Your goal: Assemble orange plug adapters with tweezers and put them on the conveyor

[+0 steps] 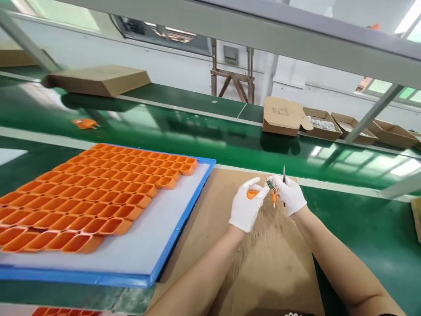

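Over the cardboard sheet [269, 263], my white-gloved left hand [245, 208] is closed around an orange plastic shell [252, 194]. Its fingertips also meet a small green circuit board [270, 184] between the two hands. My right hand [291, 195], gloved in white too, has its fingers closed on dark tweezers [284, 172] that point up and away; its fingertips are at the board. Just below the board is an orange plug piece [274, 198] with metal pins facing down, and dark wires show between them. Which fingers bear the plug piece is hidden.
To the left, a blue-edged tray [184, 224] carries rows of open orange shells [108, 188]. An orange plug [85, 123] lies on the green belt [197, 131] behind. Cardboard boxes [283, 116] line the far side. A metal shelf beam [230, 26] crosses overhead.
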